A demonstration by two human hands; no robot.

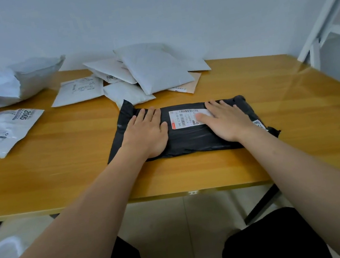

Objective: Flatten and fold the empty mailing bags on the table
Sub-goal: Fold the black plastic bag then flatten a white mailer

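A black mailing bag (pixel 189 137) lies flat on the wooden worktop (pixel 61 164), near the middle and close to the front edge. It is folded into a long band, and a white shipping label (pixel 185 118) is on its upper face. Both hands are spread, with straight fingers, and press down on this bag. The left hand (pixel 146 132) rests on the left part of the bag, just beside the label. The right hand (pixel 226 119) rests on the right part, and its thumb covers the right end of the label.

Behind the black bag, a pile of white mailing bags (pixel 148 71) lies against the wall; the nearest of them is just beside the bag's far left corner. To the left of the black bag, well apart, a flat white bag with printed labels (pixel 3 131) lies on the worktop. Behind that one is a crumpled grey bag (pixel 20 81).
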